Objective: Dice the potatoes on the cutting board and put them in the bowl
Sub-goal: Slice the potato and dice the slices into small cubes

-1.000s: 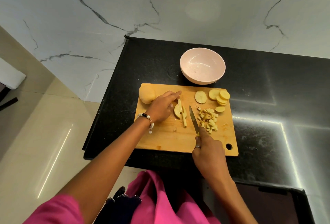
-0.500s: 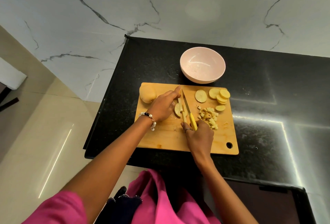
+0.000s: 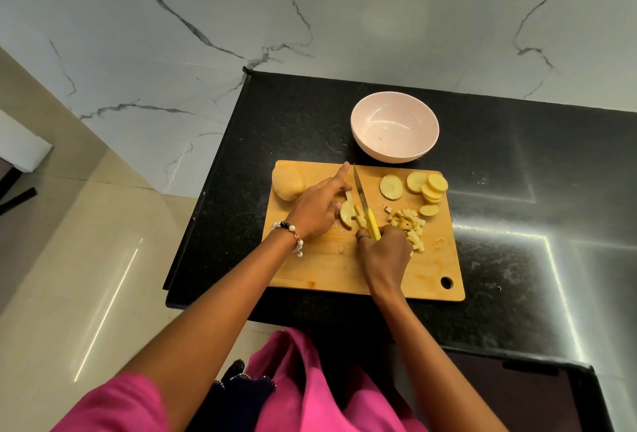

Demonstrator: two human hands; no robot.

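1. We see our right hand point(image 3: 384, 252) curled tight around the yellow handle of the knife point(image 3: 364, 205), whose blade points away from us across the cutting board point(image 3: 327, 269).
2. Our left hand point(image 3: 319, 205) lies just left of the blade, its forefinger stretched straight toward the board's far edge while the other fingers bend down onto the potato strips point(image 3: 350, 209); the fingertips hide under the knuckles, so we cannot tell how firmly they press.
3. The strips and a part-cut slice sit between our two hands, touching the knife's left side.
4. A pile of diced potato point(image 3: 410, 226) lies just right of the knife hand, partly covered by it.
5. Round potato slices point(image 3: 418, 185) are scattered and overlapped near the board's far right corner, apart from the blade.
6. A potato chunk point(image 3: 287, 181) with its skin still on rests at the far left corner, behind our left wrist.
7. The pink bowl point(image 3: 394, 126) stands on the black counter point(image 3: 517, 173) just beyond the board; we can make out no potato in it.
8. A beaded bracelet point(image 3: 291, 231) circles our left wrist, and a ring shows on the right hand.
9. Marbled wall rises behind the counter; pale floor tiles spread to the left.
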